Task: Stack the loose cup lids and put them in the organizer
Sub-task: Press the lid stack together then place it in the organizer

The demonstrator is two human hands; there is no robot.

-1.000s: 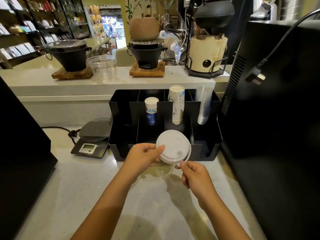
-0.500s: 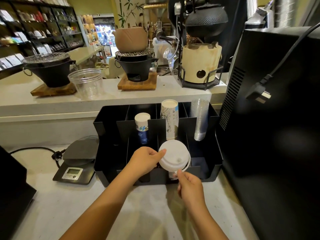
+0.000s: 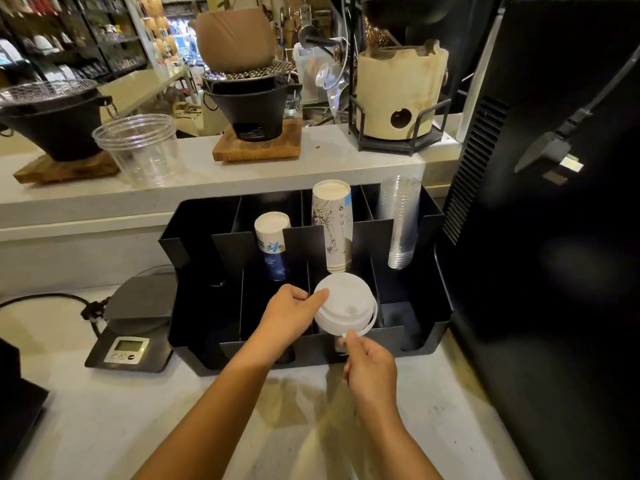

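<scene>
A stack of white cup lids [image 3: 344, 303] is held tilted over a front compartment of the black organizer [image 3: 194, 327]. My left hand [image 3: 289, 315] grips the stack's left rim, thumb on top. From below, my right hand [image 3: 370, 370] pinches the stack's lower edge with its fingertips. The stack's underside is hidden. Behind, the organizer holds a blue-and-white paper cup stack [image 3: 272, 237], a taller white printed cup stack [image 3: 332, 223] and clear plastic cups [image 3: 400, 220].
A digital scale [image 3: 133, 323] with its cable lies left of the organizer. A large black machine [image 3: 547, 237] stands close on the right. A raised ledge behind carries clear cups [image 3: 138, 147], black stoves on wooden boards and a cream clay stove [image 3: 401, 91].
Both hands have carried the lid stack forward from above the counter to over the organizer's front compartments. The view has shifted closer to the organizer.
</scene>
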